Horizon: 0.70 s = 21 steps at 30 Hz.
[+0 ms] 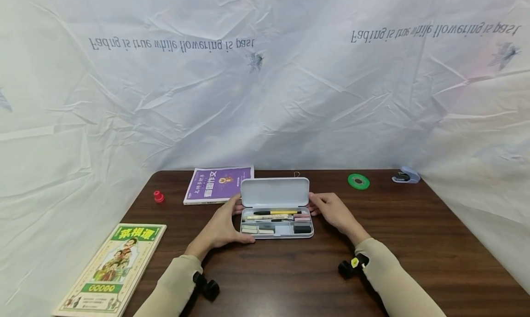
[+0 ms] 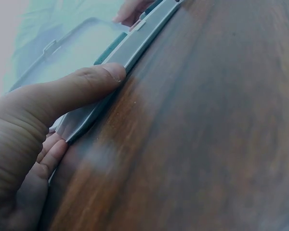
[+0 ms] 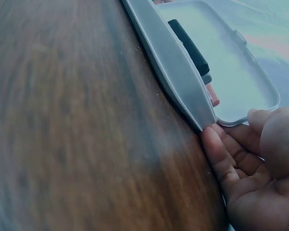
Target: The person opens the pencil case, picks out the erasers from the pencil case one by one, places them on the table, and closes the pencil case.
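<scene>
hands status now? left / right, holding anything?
Left hand: grips the left end of the open pencil case, thumb along its front edge.
Right hand: fingers touch the case's right end, relaxed.

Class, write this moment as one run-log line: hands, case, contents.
left hand: holds left end of pencil case | right hand: touches right end | lid: open, upright | contents: yellow pen, erasers
</scene>
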Each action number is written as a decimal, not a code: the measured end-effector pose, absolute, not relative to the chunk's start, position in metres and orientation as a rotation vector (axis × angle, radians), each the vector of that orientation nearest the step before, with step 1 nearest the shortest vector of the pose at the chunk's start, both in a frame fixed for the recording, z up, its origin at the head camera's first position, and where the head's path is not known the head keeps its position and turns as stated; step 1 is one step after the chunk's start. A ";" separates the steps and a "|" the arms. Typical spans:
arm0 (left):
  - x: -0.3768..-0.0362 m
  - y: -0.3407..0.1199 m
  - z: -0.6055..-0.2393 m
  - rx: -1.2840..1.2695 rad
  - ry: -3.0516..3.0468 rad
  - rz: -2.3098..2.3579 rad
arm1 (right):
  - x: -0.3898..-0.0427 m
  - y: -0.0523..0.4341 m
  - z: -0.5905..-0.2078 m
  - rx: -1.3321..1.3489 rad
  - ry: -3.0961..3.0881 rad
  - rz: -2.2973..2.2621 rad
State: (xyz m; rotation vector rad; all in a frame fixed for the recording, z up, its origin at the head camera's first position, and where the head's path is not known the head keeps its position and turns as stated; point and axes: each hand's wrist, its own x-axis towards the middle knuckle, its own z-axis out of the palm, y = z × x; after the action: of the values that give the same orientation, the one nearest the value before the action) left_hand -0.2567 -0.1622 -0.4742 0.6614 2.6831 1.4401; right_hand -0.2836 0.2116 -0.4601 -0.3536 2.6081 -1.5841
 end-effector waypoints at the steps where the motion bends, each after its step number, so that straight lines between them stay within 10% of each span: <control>1: -0.256 -0.162 -0.475 0.656 2.679 1.444 | -0.283 0.212 -0.460 -0.355 2.608 -1.585; 21: -0.254 -0.170 -0.473 0.829 2.830 1.297 | -0.281 0.226 -0.446 -0.443 2.746 -1.620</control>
State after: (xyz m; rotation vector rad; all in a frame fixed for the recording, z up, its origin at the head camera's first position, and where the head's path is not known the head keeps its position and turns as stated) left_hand -0.2539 -0.1702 -0.4733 0.8290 2.8301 1.2970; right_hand -0.2807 0.2263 -0.4461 -0.4427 2.7459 -1.6200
